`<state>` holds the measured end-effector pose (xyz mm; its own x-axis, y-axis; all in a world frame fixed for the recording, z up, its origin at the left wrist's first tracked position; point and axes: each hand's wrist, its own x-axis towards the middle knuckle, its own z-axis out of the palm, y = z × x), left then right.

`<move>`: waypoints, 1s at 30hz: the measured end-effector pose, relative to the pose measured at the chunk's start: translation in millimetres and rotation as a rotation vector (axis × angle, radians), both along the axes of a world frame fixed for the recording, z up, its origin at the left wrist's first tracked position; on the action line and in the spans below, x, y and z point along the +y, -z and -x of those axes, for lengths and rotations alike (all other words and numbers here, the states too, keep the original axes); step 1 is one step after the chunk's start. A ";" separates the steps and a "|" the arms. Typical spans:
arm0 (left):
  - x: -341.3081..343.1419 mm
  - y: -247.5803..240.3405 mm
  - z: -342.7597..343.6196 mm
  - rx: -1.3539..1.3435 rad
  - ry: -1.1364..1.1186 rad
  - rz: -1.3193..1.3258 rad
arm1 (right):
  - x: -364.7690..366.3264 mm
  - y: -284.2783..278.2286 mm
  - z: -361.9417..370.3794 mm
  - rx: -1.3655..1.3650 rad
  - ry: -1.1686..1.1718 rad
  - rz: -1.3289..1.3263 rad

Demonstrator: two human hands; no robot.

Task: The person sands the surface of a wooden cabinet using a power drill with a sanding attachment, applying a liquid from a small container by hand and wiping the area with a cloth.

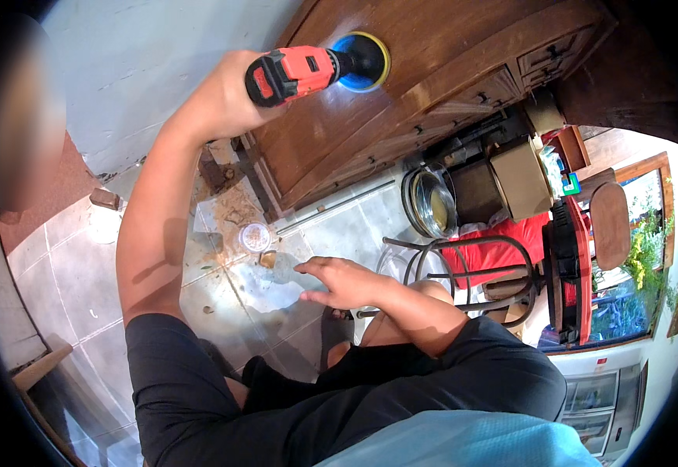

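Observation:
My left hand (232, 97) is wrapped round the grip of a red and black cordless drill (302, 71). A round pad with a black hub, blue face and yellow rim (366, 62) is fitted at its front. That pad rests against the broad brown wooden panel of a cabinet (308, 148), and light shows on the wood around it. Lower down, my right hand (340, 282) hangs over the tiled floor with thumb and fingers stretched apart, holding nothing. Beneath it, a small round white-rimmed container (255, 237) stands on the floor.
Brown debris (234, 206) lies near the cabinet's lower corner. To the right are stacked round lids (431, 204), a curved metal frame (471, 272), a red cloth (502, 245) and boxes (519, 177). A pale wall (160, 54) adjoins the cabinet; a blurred shape fills the upper left.

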<state>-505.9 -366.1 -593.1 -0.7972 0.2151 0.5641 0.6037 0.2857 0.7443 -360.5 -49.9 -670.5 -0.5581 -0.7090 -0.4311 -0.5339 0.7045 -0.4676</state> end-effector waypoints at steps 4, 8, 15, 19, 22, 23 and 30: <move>1.4 4.0 1.6 0.010 0.032 -0.008 | 0.2 0.6 -0.2 0.004 0.006 -0.003; 5.2 2.5 -0.1 0.021 0.042 -0.046 | 1.9 3.0 0.7 -0.005 0.009 0.003; 3.4 0.9 0.2 0.014 0.026 0.033 | 1.0 4.1 -0.4 -0.019 0.010 -0.014; 5.1 2.9 -0.1 0.035 0.033 -0.077 | 1.3 1.6 0.1 -0.007 0.007 -0.026; 5.7 3.7 -1.3 0.065 0.062 -0.003 | -0.7 2.1 -1.3 -0.010 -0.001 0.007; 7.3 3.5 -2.0 0.052 0.074 -0.016 | -0.1 1.8 -1.0 -0.010 -0.001 0.006; 10.4 3.4 -5.1 0.054 0.083 -0.092 | 3.3 3.9 -0.1 -0.013 -0.002 0.002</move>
<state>-500.8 -355.7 -596.5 -0.7467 0.2247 0.6261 0.6624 0.1650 0.7308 -360.4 -46.6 -674.4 -0.5516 -0.7106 -0.4368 -0.5291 0.7029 -0.4754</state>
